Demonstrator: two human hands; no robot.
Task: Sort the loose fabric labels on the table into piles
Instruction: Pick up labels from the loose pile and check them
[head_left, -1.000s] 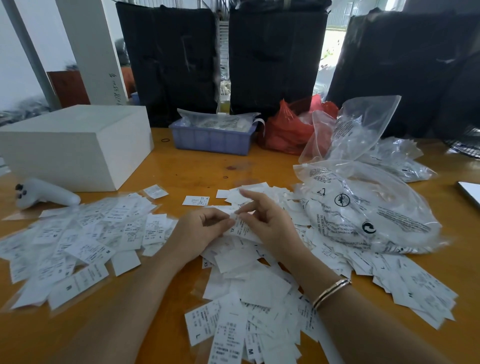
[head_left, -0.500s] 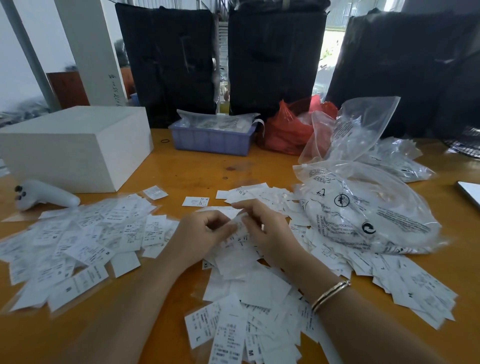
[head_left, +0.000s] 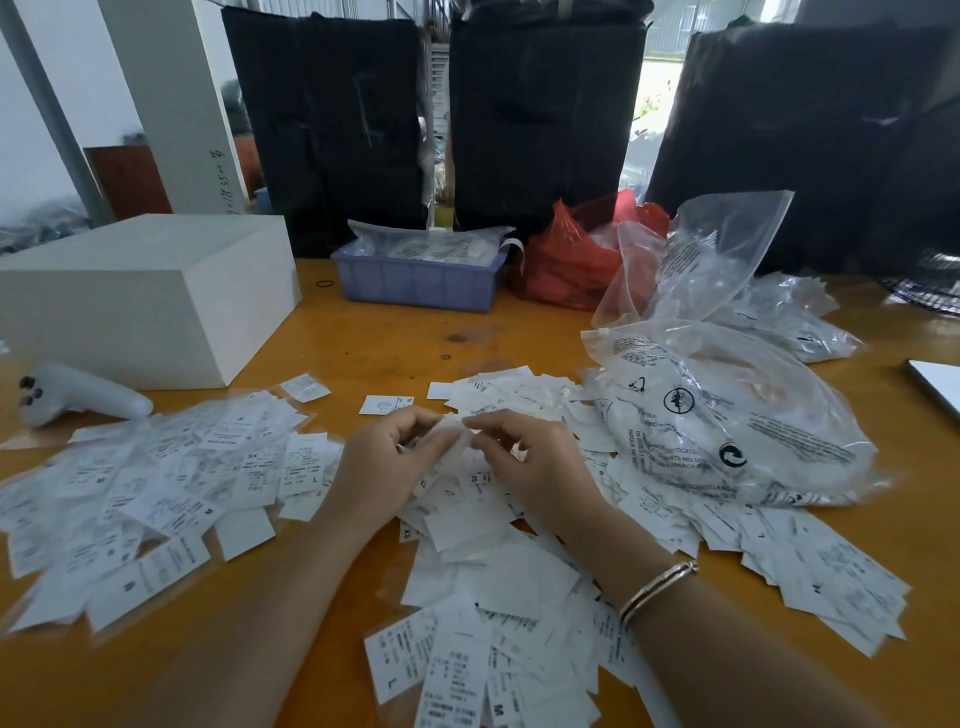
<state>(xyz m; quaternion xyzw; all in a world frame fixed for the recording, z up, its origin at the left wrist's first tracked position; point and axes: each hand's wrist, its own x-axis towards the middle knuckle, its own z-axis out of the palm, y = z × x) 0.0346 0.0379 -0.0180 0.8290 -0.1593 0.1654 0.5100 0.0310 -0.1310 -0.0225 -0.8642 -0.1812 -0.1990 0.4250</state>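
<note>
Here, the left hand (head_left: 382, 462) and right hand (head_left: 535, 462) pinch one white label (head_left: 453, 427) between them. Behind, a blue tray (head_left: 415, 283) holds bagged labels.

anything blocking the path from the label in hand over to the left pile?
Nothing visible. Both hands, left hand and right hand, pinch one label above the centre heap. Between it and the left pile lie only flat labels; the white controller sits farther back.

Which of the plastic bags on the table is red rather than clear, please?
The red bag at the back, beside the blue tray; the others are clear.
</note>
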